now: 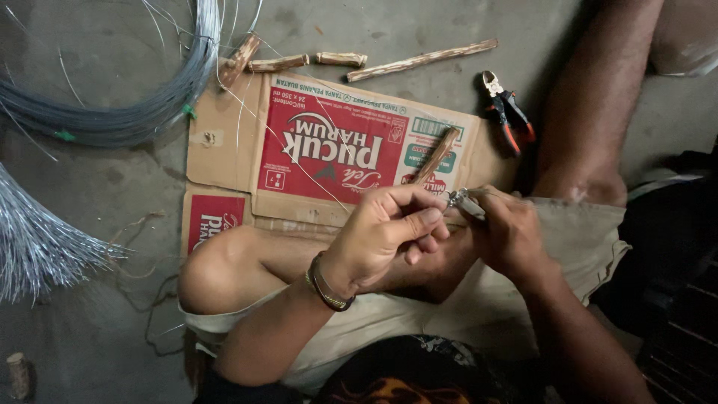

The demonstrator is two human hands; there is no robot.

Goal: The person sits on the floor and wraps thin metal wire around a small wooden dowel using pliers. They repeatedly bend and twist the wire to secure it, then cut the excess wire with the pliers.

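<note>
wooden stick (436,155) wound with thin wire (458,199), pinched tight between your left hand (385,236) and right hand (507,233) over flattened cardboard box (224,142)

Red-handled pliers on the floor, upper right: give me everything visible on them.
The red-handled pliers are a small hand tool with a pale metal head and two red grips edged in black. They lie flat on the grey concrete floor, head pointing up-left, handles splayed apart toward the lower right. They sit just off the right edge of the flattened red-and-brown cardboard box and beside the person's bare leg; contact with the leg cannot be told. Neither hand touches them.
</note>
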